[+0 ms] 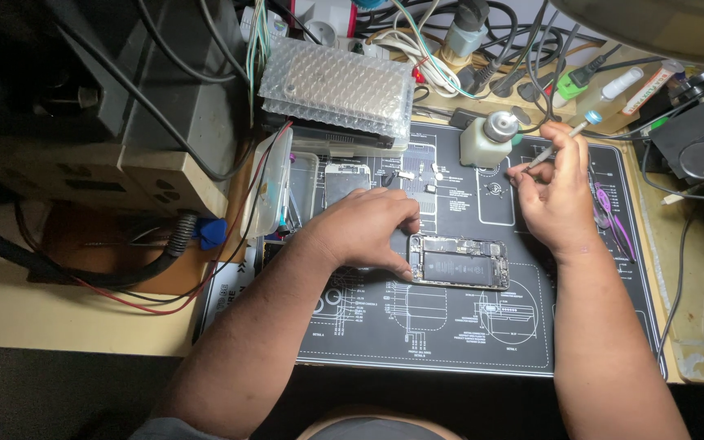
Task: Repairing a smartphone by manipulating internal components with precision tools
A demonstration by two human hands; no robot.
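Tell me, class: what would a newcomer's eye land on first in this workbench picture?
First, the opened phone with its insides bare, lying mid-way on the dark printed work mat, the left hand pressing its left end. Next, the right hand raised above the mat with a thin metal tool in its grip, beside a small pump bottle. At the back, a bubble-wrapped packet sits amid tangled cables.

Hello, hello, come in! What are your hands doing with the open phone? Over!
Left hand pressing down on the opened phone on the black mat. Right hand holding a thin tool, lifted clear. Small loose parts lie beyond the phone.
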